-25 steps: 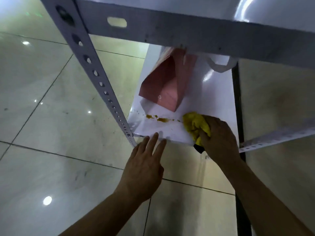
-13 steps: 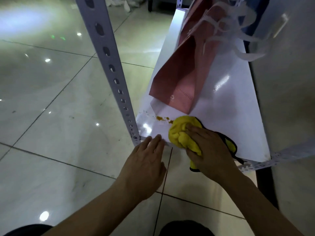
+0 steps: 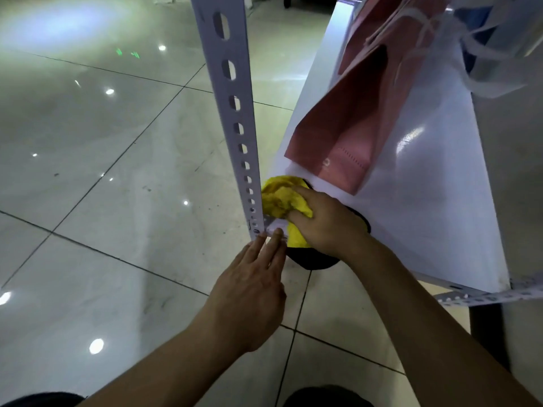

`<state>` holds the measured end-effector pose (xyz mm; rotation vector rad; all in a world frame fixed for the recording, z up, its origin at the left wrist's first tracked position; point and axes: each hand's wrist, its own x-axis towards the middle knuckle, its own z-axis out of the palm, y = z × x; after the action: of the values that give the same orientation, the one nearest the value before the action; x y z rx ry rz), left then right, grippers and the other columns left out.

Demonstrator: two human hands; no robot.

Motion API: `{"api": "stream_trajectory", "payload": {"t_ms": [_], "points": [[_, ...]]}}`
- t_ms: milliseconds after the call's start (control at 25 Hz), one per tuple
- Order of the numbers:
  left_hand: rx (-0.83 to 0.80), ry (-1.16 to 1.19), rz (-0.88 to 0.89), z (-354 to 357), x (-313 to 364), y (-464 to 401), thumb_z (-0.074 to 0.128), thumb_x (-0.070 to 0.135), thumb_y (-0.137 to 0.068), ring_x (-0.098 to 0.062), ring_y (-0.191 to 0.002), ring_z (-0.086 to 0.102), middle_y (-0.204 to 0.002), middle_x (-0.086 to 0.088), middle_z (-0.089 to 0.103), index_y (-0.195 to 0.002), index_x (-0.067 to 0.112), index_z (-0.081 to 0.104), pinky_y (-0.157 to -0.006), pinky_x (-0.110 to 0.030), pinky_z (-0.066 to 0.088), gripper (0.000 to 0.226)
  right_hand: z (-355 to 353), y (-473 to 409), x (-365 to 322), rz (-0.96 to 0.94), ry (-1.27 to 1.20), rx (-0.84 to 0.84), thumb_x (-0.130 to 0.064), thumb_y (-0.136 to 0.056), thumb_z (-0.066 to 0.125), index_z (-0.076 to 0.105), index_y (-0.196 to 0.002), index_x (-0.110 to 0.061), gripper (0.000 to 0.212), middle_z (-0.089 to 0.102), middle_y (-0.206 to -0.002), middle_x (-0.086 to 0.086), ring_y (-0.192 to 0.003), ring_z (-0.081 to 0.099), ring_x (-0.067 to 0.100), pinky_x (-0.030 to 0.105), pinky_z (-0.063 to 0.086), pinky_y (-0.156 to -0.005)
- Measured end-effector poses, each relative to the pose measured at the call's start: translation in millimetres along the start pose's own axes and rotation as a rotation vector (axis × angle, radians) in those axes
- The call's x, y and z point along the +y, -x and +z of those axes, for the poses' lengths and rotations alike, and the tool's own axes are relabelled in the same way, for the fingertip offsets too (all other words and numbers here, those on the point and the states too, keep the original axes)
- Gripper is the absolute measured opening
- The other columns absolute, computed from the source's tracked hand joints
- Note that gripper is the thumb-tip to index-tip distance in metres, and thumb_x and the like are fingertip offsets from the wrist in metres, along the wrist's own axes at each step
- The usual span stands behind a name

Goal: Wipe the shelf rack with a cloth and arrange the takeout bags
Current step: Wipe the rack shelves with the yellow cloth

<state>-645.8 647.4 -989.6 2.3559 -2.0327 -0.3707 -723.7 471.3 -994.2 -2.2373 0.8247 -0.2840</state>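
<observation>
Right hand (image 3: 329, 224), at centre frame, pressed down on a bunched yellow cloth (image 3: 282, 198), fingers curled over the folds and holding it against the near left corner of the white shelf (image 3: 435, 201). Cloth edged in black, with a dark flap hanging past the shelf's front lip just below the hand. Left hand (image 3: 249, 295), lower centre, flat and empty, fingers straight and close together, fingertips (image 3: 276, 233) touching the shelf's front edge where it meets the perforated upright post (image 3: 232, 107). Post running from the top centre of the frame down to that corner, just beside the cloth. Pink takeout bag (image 3: 349, 133) standing on the shelf beyond the cloth, upper right of centre, its near bottom corner close to the cloth, contact not clear. White handles (image 3: 482, 54) of further bags blurred in the upper right corner. Perforated rail (image 3: 493, 295) along the shelf's near right end, at right of frame. Glossy tiled floor (image 3: 102, 171) filling the left half, dotted with light reflections. Dark shapes at the bottom edge, too cropped to identify.
</observation>
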Motion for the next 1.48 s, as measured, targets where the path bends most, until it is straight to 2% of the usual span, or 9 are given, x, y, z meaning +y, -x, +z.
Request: {"api": "stream_trajectory", "payload": {"t_ms": [80,200,320,520,640,760,960,1280,1480], "points": [[-0.002,0.012,-0.004,-0.2,-0.9,-1.7,0.027,0.036,-0.103,-0.022,-0.153,-0.015,-0.166,-0.009,-0.015,-0.157,0.011,-0.010,-0.125,-0.036,-0.001,0.071,6.5,-20.8,-9.5,-0.034,0.100,-0.028,-0.026,-0.097,0.056,0.062,-0.132,-0.030,0.036,0.065,-0.134,0.002,-0.113,0.059,0.018,0.021,0.040,-0.081],[-0.020,0.001,-0.016,0.1,-1.0,-2.3,0.027,0.039,-0.103,-0.022,-0.152,-0.019,-0.165,-0.007,-0.019,-0.156,0.013,-0.015,-0.126,-0.036,-0.002,0.072,14.6,-39.9,-19.3,-0.062,0.150,-0.016,-0.025,-0.095,0.061,0.064,-0.133,-0.025,0.038,0.058,-0.144,0.000,-0.124,0.053,0.018,0.019,0.032,-0.088],[-0.043,-0.025,-0.013,-0.1,-2.1,-3.8,0.026,0.036,-0.103,-0.023,-0.152,-0.019,-0.165,-0.008,-0.020,-0.156,0.013,-0.015,-0.126,-0.036,-0.001,0.071,8.9,-24.6,-7.8,-0.053,0.154,0.003,-0.026,-0.096,0.057,0.063,-0.133,-0.023,0.038,0.060,-0.142,0.000,-0.128,0.054,0.022,0.030,0.041,-0.102],[-0.022,-0.022,0.012,-5.7,-0.5,-3.8,0.035,0.027,-0.100,-0.027,-0.154,0.005,-0.167,-0.012,0.007,-0.158,0.007,0.013,-0.125,-0.037,0.008,0.065,-22.8,48.7,29.6,0.017,0.142,0.034,-0.021,-0.095,0.056,0.063,-0.133,-0.021,0.038,0.058,-0.143,-0.003,-0.132,0.051,0.020,0.036,0.041,-0.108],[0.016,0.017,0.006,-8.5,2.2,-7.1,0.043,0.026,-0.098,-0.030,-0.147,0.028,-0.160,-0.013,0.030,-0.156,0.008,0.025,-0.122,-0.039,0.024,0.063,-41.5,93.5,50.5,0.127,0.091,0.144,-0.029,-0.091,0.051,0.066,-0.128,-0.029,0.040,0.062,-0.136,-0.008,-0.122,0.055,0.015,0.024,0.038,-0.097],[0.059,0.086,0.005,-8.9,7.0,-13.2,0.050,0.024,-0.096,-0.030,-0.133,0.043,-0.149,-0.012,0.042,-0.154,0.010,0.030,-0.108,-0.040,0.042,0.063,-56.6,103.6,74.7,0.266,0.117,0.223,-0.035,-0.092,0.045,0.062,-0.135,-0.021,0.049,0.061,-0.136,0.003,-0.121,0.056,0.026,0.030,0.040,-0.097],[0.023,0.060,0.068,-1.5,17.3,-23.6,0.040,0.029,-0.102,-0.026,-0.150,0.018,-0.164,-0.009,0.017,-0.159,0.017,0.016,-0.120,-0.036,0.026,0.063,-77.0,48.3,110.5,0.425,0.354,0.271,-0.040,-0.101,0.051,0.045,-0.152,-0.020,0.055,0.032,-0.164,0.006,-0.144,0.037,0.034,0.043,0.036,-0.112],[0.015,0.075,0.027,0.1,23.8,-24.3,0.032,0.037,-0.104,-0.023,-0.154,0.005,-0.168,-0.006,0.001,-0.160,0.021,0.003,-0.122,-0.033,0.017,0.065,-125.6,-57.2,139.7,0.488,0.433,0.235,-0.046,-0.102,0.039,0.049,-0.144,-0.017,0.052,0.042,-0.155,0.009,-0.138,0.043,0.036,0.047,0.037,-0.109],[0.058,0.099,0.027,-2.8,23.5,-28.5,0.046,0.028,-0.099,-0.029,-0.143,0.035,-0.158,-0.013,0.030,-0.154,0.014,0.030,-0.112,-0.038,0.037,0.059,-107.5,-21.5,124.3,0.409,0.381,0.301,-0.040,-0.102,0.040,0.061,-0.131,-0.019,0.041,0.056,-0.140,0.011,-0.120,0.056,0.039,0.044,0.044,-0.094]]}}
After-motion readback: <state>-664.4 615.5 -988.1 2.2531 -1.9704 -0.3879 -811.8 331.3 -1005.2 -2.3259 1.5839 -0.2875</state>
